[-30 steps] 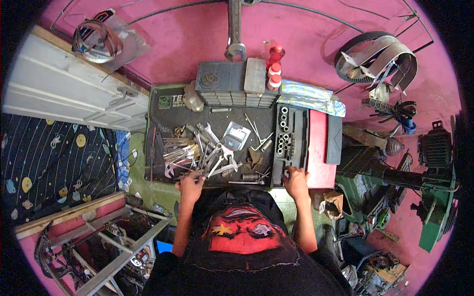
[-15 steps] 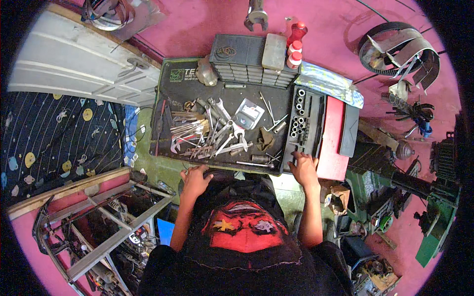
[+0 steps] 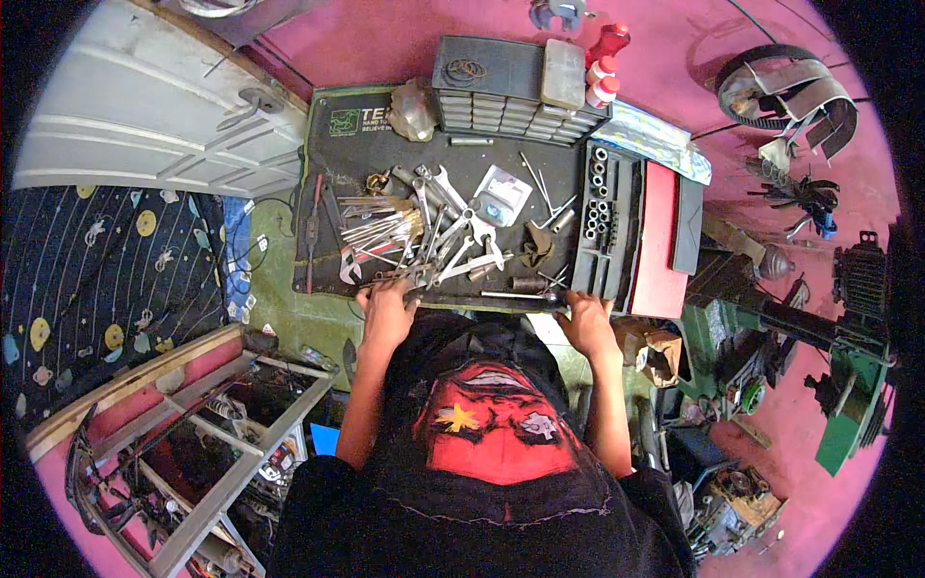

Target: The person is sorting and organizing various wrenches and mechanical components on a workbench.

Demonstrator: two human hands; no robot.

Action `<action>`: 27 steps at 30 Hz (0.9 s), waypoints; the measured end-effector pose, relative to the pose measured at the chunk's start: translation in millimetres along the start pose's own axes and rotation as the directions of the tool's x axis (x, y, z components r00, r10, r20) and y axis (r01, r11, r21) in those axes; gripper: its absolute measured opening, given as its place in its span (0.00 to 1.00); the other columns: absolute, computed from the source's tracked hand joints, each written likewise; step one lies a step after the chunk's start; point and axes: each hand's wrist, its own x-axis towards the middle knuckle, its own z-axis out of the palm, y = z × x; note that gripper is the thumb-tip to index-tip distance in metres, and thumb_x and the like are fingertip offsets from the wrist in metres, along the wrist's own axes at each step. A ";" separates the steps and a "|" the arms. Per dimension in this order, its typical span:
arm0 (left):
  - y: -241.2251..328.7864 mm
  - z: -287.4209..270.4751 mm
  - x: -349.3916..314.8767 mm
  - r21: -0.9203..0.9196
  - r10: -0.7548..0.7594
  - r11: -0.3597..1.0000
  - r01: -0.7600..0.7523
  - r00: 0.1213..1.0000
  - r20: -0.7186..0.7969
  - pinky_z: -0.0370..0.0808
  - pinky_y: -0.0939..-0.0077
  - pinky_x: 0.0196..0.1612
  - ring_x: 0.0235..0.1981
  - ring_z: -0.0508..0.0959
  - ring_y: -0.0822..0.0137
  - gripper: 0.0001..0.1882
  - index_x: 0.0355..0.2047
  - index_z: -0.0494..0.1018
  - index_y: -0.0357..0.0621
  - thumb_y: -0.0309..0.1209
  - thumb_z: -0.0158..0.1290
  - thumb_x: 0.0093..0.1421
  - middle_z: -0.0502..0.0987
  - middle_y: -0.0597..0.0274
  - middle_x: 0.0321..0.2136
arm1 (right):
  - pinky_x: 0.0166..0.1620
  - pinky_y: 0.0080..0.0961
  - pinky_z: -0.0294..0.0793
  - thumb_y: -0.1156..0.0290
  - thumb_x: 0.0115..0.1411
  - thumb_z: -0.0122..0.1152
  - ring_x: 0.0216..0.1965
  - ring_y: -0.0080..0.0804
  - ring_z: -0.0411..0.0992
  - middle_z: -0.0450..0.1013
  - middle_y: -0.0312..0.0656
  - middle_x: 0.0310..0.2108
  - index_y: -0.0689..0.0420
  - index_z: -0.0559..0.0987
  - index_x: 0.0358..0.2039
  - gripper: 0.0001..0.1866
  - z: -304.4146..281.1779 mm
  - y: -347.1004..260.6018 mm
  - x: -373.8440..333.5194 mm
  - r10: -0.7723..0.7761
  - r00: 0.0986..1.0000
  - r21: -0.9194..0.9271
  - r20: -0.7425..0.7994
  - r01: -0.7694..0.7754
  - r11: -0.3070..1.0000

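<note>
The location is identified as a workshop of mechanical type. Wrenches [image 3: 482,231] and other hand tools [image 3: 378,229] are heaped on a dark mat [image 3: 332,157] at the centre. Sockets [image 3: 599,181] are set in rows in a dark tray [image 3: 624,178] at the right. Small-parts storage is indicated by a cabinet of narrow drawers [image 3: 520,116] at the back. Red-capped bottles [image 3: 602,91] are placed at its right end. Belts [image 3: 836,104] are hung on the pink wall [image 3: 665,58]. A green machine [image 3: 853,414] is positioned at the far right. Mechanical parts [image 3: 740,496] are grouped at lower right, and further components [image 3: 224,408] are crowded within a metal frame [image 3: 244,472] at lower left
</note>
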 end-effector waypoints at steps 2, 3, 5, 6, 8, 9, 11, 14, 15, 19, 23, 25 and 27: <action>-7.6 1.7 9.1 -0.025 0.023 0.999 -0.025 0.999 -0.048 0.60 0.47 0.62 0.53 0.79 0.49 0.16 0.46 0.82 0.44 0.29 0.68 0.58 0.84 0.52 0.46 | 0.61 0.59 0.66 0.58 0.62 0.70 0.55 0.53 0.75 0.81 0.47 0.51 0.54 0.81 0.55 0.23 6.3 -13.4 -0.3 -0.063 0.997 -0.023 -0.051 0.062 0.998; -11.8 2.4 13.8 -0.033 0.029 0.999 -0.030 0.999 -0.039 0.60 0.47 0.62 0.53 0.79 0.49 0.16 0.46 0.82 0.44 0.29 0.68 0.58 0.84 0.52 0.46 | 0.61 0.59 0.66 0.58 0.62 0.70 0.55 0.53 0.75 0.81 0.47 0.51 0.54 0.81 0.55 0.23 11.2 -18.7 0.7 -0.052 0.997 -0.029 -0.048 0.051 0.998; -18.4 3.4 25.6 -0.019 0.097 0.995 -0.099 0.990 -0.098 0.61 0.48 0.59 0.50 0.80 0.50 0.14 0.44 0.82 0.45 0.28 0.67 0.57 0.84 0.53 0.44 | 0.59 0.56 0.66 0.60 0.61 0.70 0.54 0.51 0.76 0.82 0.46 0.49 0.54 0.82 0.52 0.20 18.1 -31.9 10.8 -0.136 0.983 -0.043 -0.121 0.132 0.990; -20.4 3.5 31.8 -0.042 0.145 0.987 -0.153 0.979 -0.144 0.61 0.50 0.59 0.48 0.79 0.51 0.12 0.42 0.83 0.46 0.28 0.67 0.57 0.84 0.54 0.41 | 0.58 0.54 0.67 0.62 0.61 0.70 0.53 0.49 0.76 0.82 0.45 0.49 0.54 0.83 0.49 0.18 14.0 -46.1 17.7 -0.135 0.983 -0.024 -0.123 0.133 0.991; -18.7 3.2 46.6 -0.042 0.199 0.977 -0.208 0.967 -0.160 0.61 0.51 0.59 0.49 0.79 0.52 0.11 0.42 0.83 0.46 0.28 0.67 0.58 0.84 0.54 0.40 | 0.57 0.51 0.66 0.65 0.59 0.71 0.53 0.48 0.75 0.82 0.44 0.47 0.54 0.84 0.48 0.17 13.7 -68.5 30.6 -0.132 0.967 0.015 -0.220 0.138 0.990; -16.2 2.8 54.1 -0.034 0.250 0.965 -0.260 0.952 -0.180 0.61 0.52 0.59 0.49 0.79 0.53 0.11 0.41 0.83 0.47 0.28 0.66 0.58 0.85 0.55 0.39 | 0.57 0.51 0.66 0.66 0.58 0.71 0.53 0.48 0.75 0.82 0.44 0.46 0.54 0.84 0.47 0.16 14.5 -77.6 38.8 -0.138 0.955 0.015 -0.262 0.148 0.989; -6.6 3.4 69.8 -0.090 0.293 0.946 -0.312 0.939 -0.180 0.60 0.51 0.58 0.49 0.78 0.54 0.09 0.39 0.83 0.46 0.29 0.66 0.57 0.85 0.55 0.39 | 0.57 0.51 0.66 0.68 0.57 0.71 0.53 0.50 0.74 0.81 0.44 0.45 0.55 0.84 0.46 0.16 15.4 -99.7 55.3 -0.111 0.943 0.050 -0.314 0.134 0.990; 7.7 13.9 88.7 0.002 0.391 0.917 -0.399 0.899 -0.198 0.60 0.51 0.60 0.48 0.78 0.54 0.10 0.38 0.83 0.42 0.31 0.67 0.56 0.86 0.54 0.39 | 0.58 0.53 0.66 0.71 0.56 0.70 0.54 0.51 0.72 0.80 0.43 0.46 0.53 0.84 0.48 0.18 23.1 -123.7 87.9 -0.117 0.904 0.041 -0.411 0.146 0.988; 12.7 18.3 93.5 0.029 0.383 0.923 -0.384 0.909 -0.163 0.61 0.49 0.60 0.49 0.78 0.54 0.11 0.37 0.83 0.41 0.32 0.66 0.57 0.86 0.53 0.39 | 0.58 0.54 0.66 0.72 0.55 0.70 0.55 0.51 0.72 0.80 0.43 0.46 0.53 0.84 0.49 0.19 21.7 -132.0 98.6 -0.115 0.897 0.043 -0.427 0.147 0.988; 19.5 42.7 98.0 0.196 0.394 0.909 -0.368 0.912 -0.116 0.60 0.45 0.61 0.54 0.75 0.51 0.15 0.40 0.83 0.37 0.37 0.64 0.61 0.86 0.51 0.41 | 0.57 0.57 0.67 0.76 0.54 0.66 0.56 0.52 0.71 0.80 0.45 0.50 0.53 0.84 0.51 0.22 24.7 -148.1 144.0 -0.092 0.884 0.064 -0.458 0.136 0.989; 18.1 68.6 96.1 0.261 0.402 0.898 -0.355 0.903 -0.152 0.61 0.45 0.61 0.54 0.74 0.50 0.13 0.40 0.83 0.37 0.33 0.62 0.60 0.85 0.50 0.40 | 0.57 0.56 0.66 0.76 0.57 0.62 0.55 0.52 0.71 0.80 0.44 0.50 0.52 0.84 0.53 0.22 33.5 -144.7 179.6 -0.103 0.853 0.029 -0.512 0.137 0.990; 21.8 68.9 94.2 0.309 0.433 0.875 -0.372 0.888 -0.158 0.61 0.46 0.61 0.53 0.74 0.51 0.11 0.38 0.83 0.37 0.31 0.61 0.58 0.85 0.50 0.39 | 0.57 0.55 0.66 0.76 0.58 0.62 0.55 0.52 0.71 0.80 0.43 0.52 0.52 0.83 0.54 0.22 37.5 -139.6 184.8 -0.110 0.868 -0.014 -0.484 0.117 0.993; 25.1 68.2 91.9 0.331 0.436 0.867 -0.373 0.890 -0.138 0.61 0.46 0.61 0.53 0.74 0.52 0.10 0.37 0.82 0.37 0.30 0.59 0.58 0.85 0.50 0.38 | 0.55 0.54 0.66 0.76 0.58 0.60 0.54 0.53 0.71 0.80 0.43 0.51 0.51 0.83 0.55 0.23 42.2 -137.7 191.0 -0.146 0.869 -0.080 -0.472 0.123 0.989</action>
